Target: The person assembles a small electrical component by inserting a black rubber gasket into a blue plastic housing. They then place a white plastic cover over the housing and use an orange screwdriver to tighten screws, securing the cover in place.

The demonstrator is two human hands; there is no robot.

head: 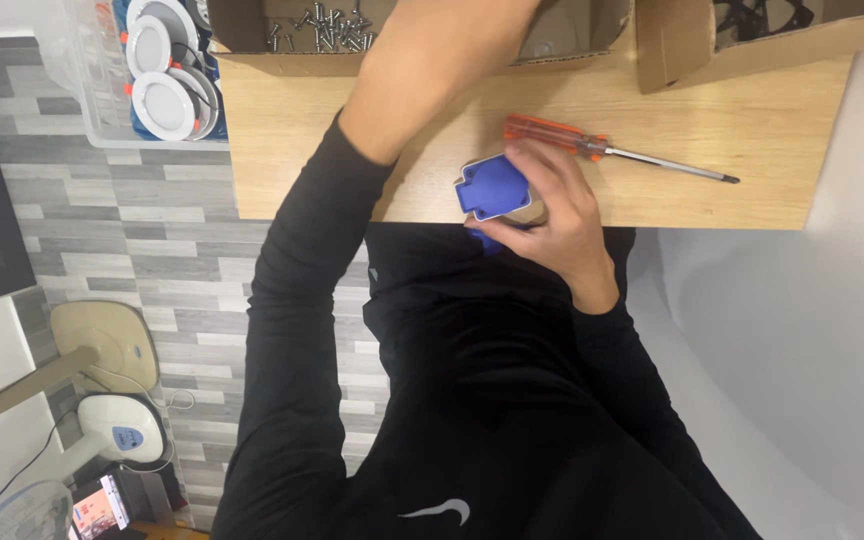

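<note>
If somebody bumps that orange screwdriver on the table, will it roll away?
Probably a little. The screwdriver has a rounded handle and thin straight shaft, lying free on the flat wooden table, so it may roll. It looks stiff, not bendy, and probably light.

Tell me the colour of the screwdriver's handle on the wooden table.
Translucent orange; the screwdriver handle shows best in the head view, beside the right hand.

One blue plug housing, one orange-handled screwdriver, two cardboard boxes, three round white lamps
</note>
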